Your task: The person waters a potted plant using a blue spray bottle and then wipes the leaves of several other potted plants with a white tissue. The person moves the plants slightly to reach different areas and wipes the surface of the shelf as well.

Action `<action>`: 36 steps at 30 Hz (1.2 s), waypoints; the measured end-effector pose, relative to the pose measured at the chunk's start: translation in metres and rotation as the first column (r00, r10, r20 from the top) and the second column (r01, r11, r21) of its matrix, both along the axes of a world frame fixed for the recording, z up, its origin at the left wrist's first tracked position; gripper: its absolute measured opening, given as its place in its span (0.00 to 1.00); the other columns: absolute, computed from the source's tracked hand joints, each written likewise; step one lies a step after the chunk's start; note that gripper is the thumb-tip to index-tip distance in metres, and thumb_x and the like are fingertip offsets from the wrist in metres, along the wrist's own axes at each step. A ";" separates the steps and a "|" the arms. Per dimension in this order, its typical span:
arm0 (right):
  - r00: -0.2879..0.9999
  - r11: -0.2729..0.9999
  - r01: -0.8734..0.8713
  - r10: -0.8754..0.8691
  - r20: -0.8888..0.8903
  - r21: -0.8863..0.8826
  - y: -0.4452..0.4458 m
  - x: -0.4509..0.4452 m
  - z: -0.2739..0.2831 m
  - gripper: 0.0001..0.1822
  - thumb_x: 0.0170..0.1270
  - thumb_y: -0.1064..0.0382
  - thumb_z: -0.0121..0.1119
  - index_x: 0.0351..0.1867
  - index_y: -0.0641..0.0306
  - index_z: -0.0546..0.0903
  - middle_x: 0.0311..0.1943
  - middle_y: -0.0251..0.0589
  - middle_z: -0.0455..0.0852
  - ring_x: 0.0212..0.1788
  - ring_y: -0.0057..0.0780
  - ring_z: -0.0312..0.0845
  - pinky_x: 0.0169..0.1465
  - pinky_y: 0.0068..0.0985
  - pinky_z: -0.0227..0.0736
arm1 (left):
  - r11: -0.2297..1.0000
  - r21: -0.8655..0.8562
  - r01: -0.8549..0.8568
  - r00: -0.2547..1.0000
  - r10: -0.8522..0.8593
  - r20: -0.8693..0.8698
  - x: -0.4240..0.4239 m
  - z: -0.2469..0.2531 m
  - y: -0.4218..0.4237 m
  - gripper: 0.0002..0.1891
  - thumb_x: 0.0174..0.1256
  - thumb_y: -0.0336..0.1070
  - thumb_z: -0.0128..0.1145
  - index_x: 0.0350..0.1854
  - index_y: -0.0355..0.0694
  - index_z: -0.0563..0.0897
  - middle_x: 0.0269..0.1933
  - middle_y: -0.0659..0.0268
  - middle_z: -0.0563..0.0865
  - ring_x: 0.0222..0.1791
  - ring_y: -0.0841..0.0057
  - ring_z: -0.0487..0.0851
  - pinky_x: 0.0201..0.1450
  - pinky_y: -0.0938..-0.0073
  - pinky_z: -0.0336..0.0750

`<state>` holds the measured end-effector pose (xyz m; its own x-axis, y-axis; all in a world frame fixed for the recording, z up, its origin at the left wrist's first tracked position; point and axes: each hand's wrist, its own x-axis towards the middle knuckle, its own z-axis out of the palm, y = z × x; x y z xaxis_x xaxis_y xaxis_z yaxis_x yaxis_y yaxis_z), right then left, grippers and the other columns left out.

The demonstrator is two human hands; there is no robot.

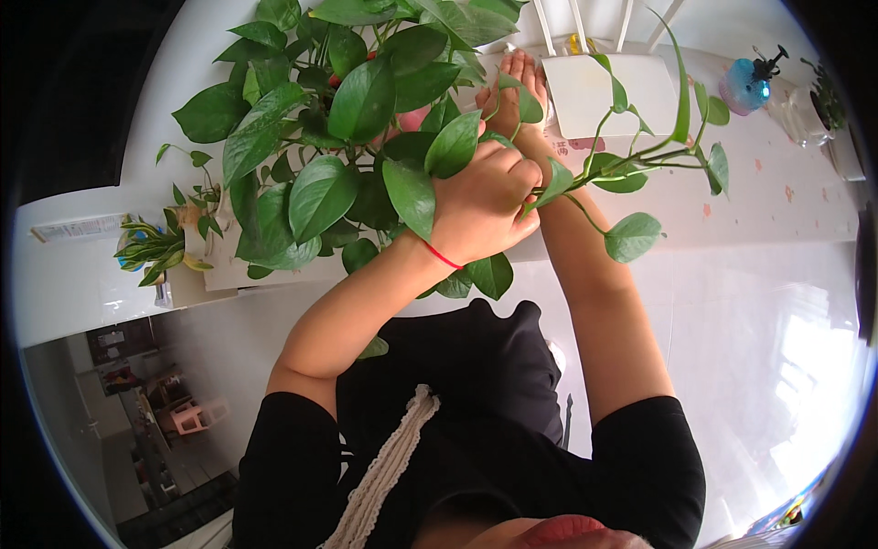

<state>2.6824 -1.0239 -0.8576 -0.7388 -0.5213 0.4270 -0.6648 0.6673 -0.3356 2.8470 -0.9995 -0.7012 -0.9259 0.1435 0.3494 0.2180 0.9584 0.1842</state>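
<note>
A large pothos plant [363, 103] with broad green leaves fills the upper middle. My left hand [487, 195], with a red string at the wrist, is closed around trailing pothos vines [617, 168], whose leafy ends stick out to the right. Beyond it, my right hand [518, 92] lies palm down with fingers stretched out beside a white router [607, 92]. A bit of white material [509, 48] shows past its fingertips; whether the hand grips it is hidden. Leaves partly cover both hands.
A blue spray bottle [746, 86] and a clear glass jar [799, 117] stand at the right on the white surface [741, 199]. At left is a small variegated plant [158, 250]. A dark screen [82, 96] stands at upper left, and a pink stool [188, 417] lies farther off.
</note>
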 end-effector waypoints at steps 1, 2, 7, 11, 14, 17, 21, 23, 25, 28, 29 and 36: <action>1.000 1.000 0.021 -0.021 0.000 0.001 0.001 0.001 -0.001 0.39 0.67 0.47 0.46 0.70 0.79 0.60 0.73 0.62 0.57 0.76 0.53 0.49 0.77 0.42 0.42 | 1.000 -0.014 -0.006 1.000 0.006 0.017 -0.001 0.000 0.001 0.14 0.42 0.35 0.69 0.33 0.42 0.79 0.31 0.65 0.79 0.40 0.64 0.80 0.68 0.55 0.65; 0.999 0.999 0.043 -0.043 0.001 0.002 0.003 0.003 -0.002 0.39 0.67 0.48 0.46 0.70 0.79 0.60 0.72 0.62 0.58 0.76 0.53 0.49 0.77 0.42 0.42 | 1.000 -0.027 -0.011 0.999 0.012 0.034 -0.001 0.000 0.001 0.14 0.43 0.35 0.69 0.33 0.42 0.79 0.31 0.64 0.79 0.41 0.64 0.80 0.68 0.54 0.65; 0.994 0.990 0.094 -0.099 -0.040 -0.106 0.017 0.013 -0.015 0.34 0.64 0.50 0.50 0.66 0.74 0.67 0.70 0.55 0.64 0.73 0.50 0.56 0.74 0.43 0.53 | 1.000 -0.028 0.003 0.999 -0.002 0.032 -0.007 -0.009 0.003 0.12 0.44 0.33 0.64 0.33 0.41 0.79 0.32 0.62 0.80 0.40 0.61 0.81 0.66 0.52 0.67; 0.986 0.996 0.083 -0.086 -0.142 -0.027 0.045 0.053 -0.006 0.31 0.68 0.53 0.47 0.68 0.71 0.65 0.67 0.53 0.69 0.73 0.48 0.58 0.74 0.41 0.54 | 0.999 -0.050 0.000 0.999 0.002 0.041 -0.005 -0.016 0.000 0.14 0.44 0.35 0.66 0.34 0.42 0.78 0.32 0.61 0.80 0.40 0.61 0.80 0.68 0.53 0.66; 0.969 0.996 0.066 -0.051 -0.241 0.055 0.055 0.065 -0.016 0.33 0.68 0.53 0.46 0.70 0.72 0.63 0.65 0.57 0.71 0.73 0.52 0.59 0.74 0.43 0.54 | 0.999 -0.033 -0.013 0.998 0.015 0.054 -0.004 -0.024 -0.003 0.15 0.44 0.36 0.67 0.35 0.43 0.78 0.33 0.61 0.80 0.42 0.63 0.80 0.69 0.54 0.64; 0.942 0.997 -0.065 0.076 -0.326 0.045 0.069 0.069 -0.016 0.32 0.67 0.56 0.46 0.70 0.72 0.63 0.66 0.59 0.69 0.72 0.55 0.60 0.73 0.46 0.57 | 0.955 -0.293 -0.046 0.992 0.080 0.103 0.001 -0.029 -0.002 0.16 0.46 0.37 0.68 0.38 0.44 0.78 0.39 0.64 0.80 0.50 0.67 0.78 0.68 0.59 0.65; 0.907 0.961 -0.137 0.024 -0.420 -0.241 0.065 0.048 -0.044 0.30 0.66 0.53 0.53 0.64 0.71 0.71 0.64 0.56 0.73 0.69 0.58 0.64 0.71 0.53 0.56 | 0.992 -0.076 -0.100 0.987 0.109 0.121 0.026 -0.001 0.012 0.28 0.51 0.34 0.67 0.58 0.41 0.76 0.54 0.66 0.77 0.60 0.69 0.74 0.56 0.70 0.76; 0.951 0.966 -0.202 0.154 -0.268 -0.162 0.070 0.053 -0.027 0.35 0.63 0.48 0.57 0.64 0.73 0.71 0.67 0.56 0.69 0.70 0.53 0.61 0.72 0.52 0.51 | 0.995 0.057 -0.087 0.983 0.076 0.170 0.062 0.032 0.014 0.26 0.56 0.31 0.65 0.60 0.39 0.76 0.55 0.64 0.78 0.56 0.68 0.78 0.53 0.70 0.78; 0.934 0.953 -0.293 0.267 -0.239 -0.080 0.073 0.069 0.001 0.38 0.59 0.45 0.59 0.63 0.74 0.70 0.69 0.58 0.65 0.72 0.50 0.59 0.72 0.51 0.51 | 0.947 0.288 -0.140 0.934 0.030 0.355 0.097 0.075 0.005 0.22 0.62 0.29 0.62 0.59 0.36 0.76 0.51 0.61 0.81 0.47 0.70 0.83 0.47 0.71 0.79; 0.933 0.936 -0.349 0.352 -0.073 0.055 0.070 0.062 0.001 0.43 0.59 0.49 0.59 0.70 0.75 0.60 0.70 0.59 0.63 0.74 0.50 0.56 0.74 0.45 0.50 | 0.892 0.448 -0.056 0.981 -0.034 0.190 0.120 0.129 -0.027 0.13 0.70 0.29 0.54 0.53 0.33 0.78 0.40 0.62 0.83 0.33 0.79 0.83 0.32 0.78 0.77; 0.917 0.920 -0.389 0.391 -0.077 0.046 0.070 0.056 0.002 0.44 0.58 0.49 0.60 0.70 0.77 0.60 0.70 0.60 0.62 0.74 0.51 0.56 0.75 0.43 0.49 | 0.810 0.569 -0.140 0.990 0.122 0.071 0.125 0.138 -0.032 0.10 0.72 0.31 0.52 0.50 0.33 0.79 0.39 0.64 0.82 0.31 0.81 0.81 0.32 0.81 0.74; 0.890 0.896 -0.439 0.425 -0.162 -0.061 0.070 0.063 0.013 0.39 0.59 0.49 0.62 0.66 0.75 0.67 0.67 0.62 0.68 0.71 0.54 0.61 0.72 0.45 0.55 | -0.141 0.953 -0.267 0.635 0.719 0.284 0.208 0.063 -0.100 0.08 0.73 0.42 0.55 0.40 0.44 0.79 0.34 0.73 0.78 0.32 0.87 0.75 0.33 0.87 0.67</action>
<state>2.7449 -0.9540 -0.8447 -0.3779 -0.7279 0.5721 -0.9252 0.2737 -0.2630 3.0552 -1.0999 -0.6378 -0.3725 -0.9236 -0.0904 0.0161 -0.1038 0.9945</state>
